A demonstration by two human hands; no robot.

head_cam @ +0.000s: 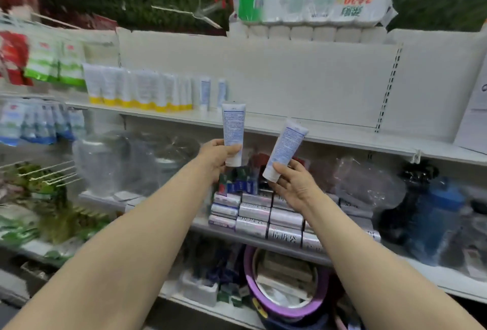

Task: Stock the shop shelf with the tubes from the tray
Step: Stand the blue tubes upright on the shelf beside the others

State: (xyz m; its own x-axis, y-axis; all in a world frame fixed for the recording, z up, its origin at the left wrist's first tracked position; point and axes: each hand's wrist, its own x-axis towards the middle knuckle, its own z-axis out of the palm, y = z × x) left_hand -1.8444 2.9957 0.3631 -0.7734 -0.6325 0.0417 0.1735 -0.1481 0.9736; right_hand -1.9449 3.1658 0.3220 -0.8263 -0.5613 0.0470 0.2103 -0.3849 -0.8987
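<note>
One white shelf is carrying a row of tubes at its left end. L hand is gripping an upright tube at the shelf's front edge; R hand is pinching a tilted tube just below it.

Both tubes: smooth white plastic, slight sheen. Shelf: matt white painted metal. Roll pack: glossy plastic film. Boxes: shiny silver foil look. Basin: glossy purple plastic.
</note>
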